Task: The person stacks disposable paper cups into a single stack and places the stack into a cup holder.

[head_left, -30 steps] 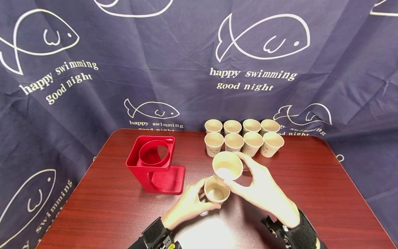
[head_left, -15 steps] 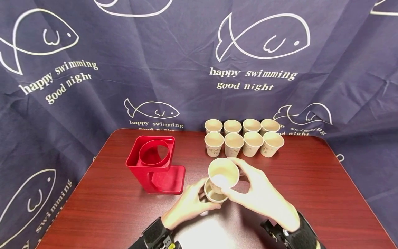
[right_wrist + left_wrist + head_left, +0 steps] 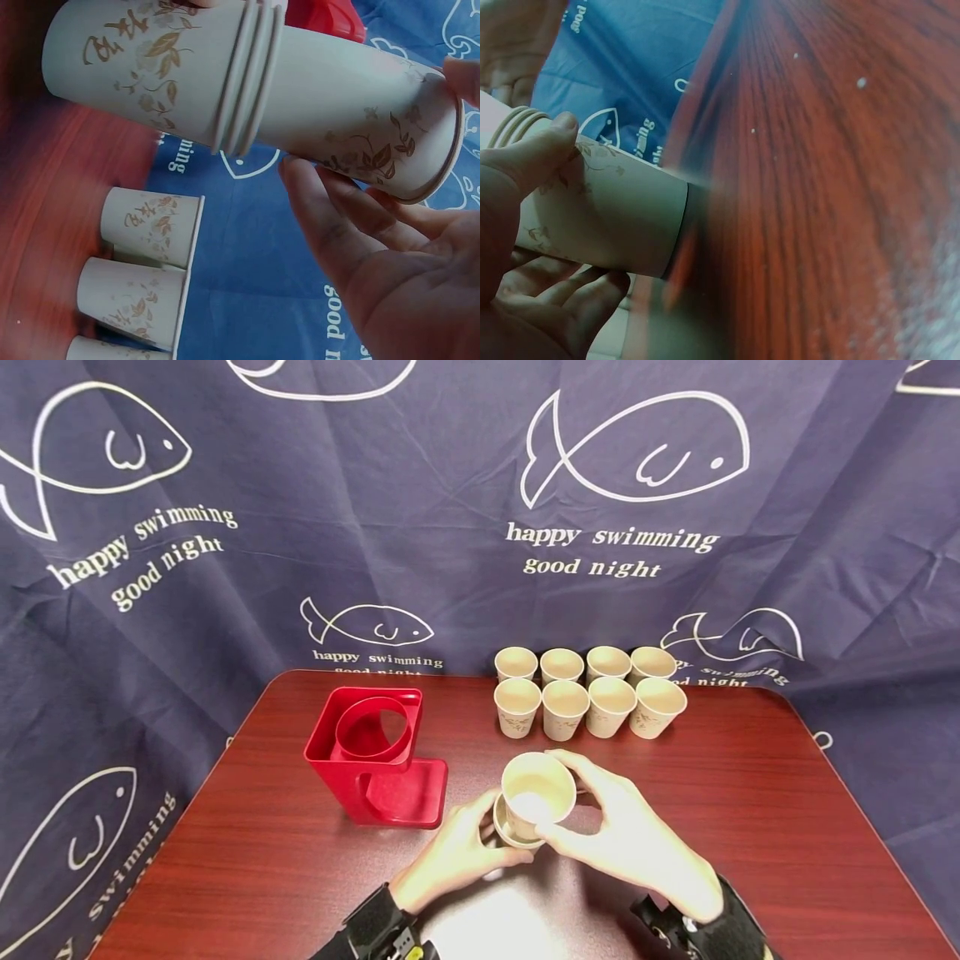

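Note:
My left hand (image 3: 480, 839) grips a short stack of nested paper cups (image 3: 504, 828) just above the red-brown table (image 3: 262, 860); in the left wrist view my thumb (image 3: 532, 154) lies across the stack (image 3: 607, 221). My right hand (image 3: 577, 810) holds another paper cup (image 3: 538, 787) by its rim, its base partly sunk into the top of that stack. In the right wrist view this cup (image 3: 360, 112) enters the stack (image 3: 142, 67) past several rims, with my fingers (image 3: 337, 225) curled under it.
A red plastic cup holder (image 3: 375, 760) with a round opening stands to the left of my hands. Several loose paper cups (image 3: 588, 693) stand upright in two rows at the table's far edge. A navy fish-print cloth (image 3: 300, 527) hangs behind.
My right hand has brought its cup down and slightly left, from above the stack into its mouth. The left hand has stayed in place with the stack.

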`<control>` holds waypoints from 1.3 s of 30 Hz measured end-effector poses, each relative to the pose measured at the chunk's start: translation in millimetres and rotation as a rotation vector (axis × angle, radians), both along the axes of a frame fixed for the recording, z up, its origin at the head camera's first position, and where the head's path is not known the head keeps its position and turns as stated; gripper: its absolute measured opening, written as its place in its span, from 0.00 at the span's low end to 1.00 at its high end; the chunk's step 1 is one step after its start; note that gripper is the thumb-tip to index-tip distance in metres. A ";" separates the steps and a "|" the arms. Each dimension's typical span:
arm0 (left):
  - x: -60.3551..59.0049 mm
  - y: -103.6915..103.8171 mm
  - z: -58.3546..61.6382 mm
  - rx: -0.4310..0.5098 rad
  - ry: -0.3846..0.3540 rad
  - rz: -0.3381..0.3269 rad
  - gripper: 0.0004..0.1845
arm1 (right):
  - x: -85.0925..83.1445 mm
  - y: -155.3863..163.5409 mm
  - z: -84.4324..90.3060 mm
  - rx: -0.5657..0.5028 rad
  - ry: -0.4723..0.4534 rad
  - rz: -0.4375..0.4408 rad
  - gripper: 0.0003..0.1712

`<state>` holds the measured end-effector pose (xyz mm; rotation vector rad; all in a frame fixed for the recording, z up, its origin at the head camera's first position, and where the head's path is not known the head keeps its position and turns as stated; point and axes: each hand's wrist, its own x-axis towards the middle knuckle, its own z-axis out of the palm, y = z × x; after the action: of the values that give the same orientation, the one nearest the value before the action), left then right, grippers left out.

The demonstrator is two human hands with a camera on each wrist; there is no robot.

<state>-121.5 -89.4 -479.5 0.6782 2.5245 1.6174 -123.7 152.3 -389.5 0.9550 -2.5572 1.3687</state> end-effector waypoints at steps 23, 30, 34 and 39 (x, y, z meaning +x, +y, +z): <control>0.4 -0.7 0.3 -0.022 0.028 0.017 0.37 | -2.8 -1.3 -25.1 0.071 0.047 -0.016 0.39; 0.9 -0.8 0.7 -0.036 0.034 0.025 0.38 | -7.0 -1.0 -33.3 0.067 0.111 0.008 0.41; 0.5 -1.2 1.0 -0.045 0.043 0.023 0.38 | -8.4 -0.5 -37.9 0.063 0.110 0.015 0.41; 0.0 -1.5 0.9 -0.056 0.060 0.021 0.39 | -8.9 -0.8 -42.9 0.068 0.104 0.015 0.41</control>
<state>-121.5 -90.9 -478.6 0.7070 2.6170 1.5498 -132.6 151.5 -432.4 1.0298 -2.5394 1.2085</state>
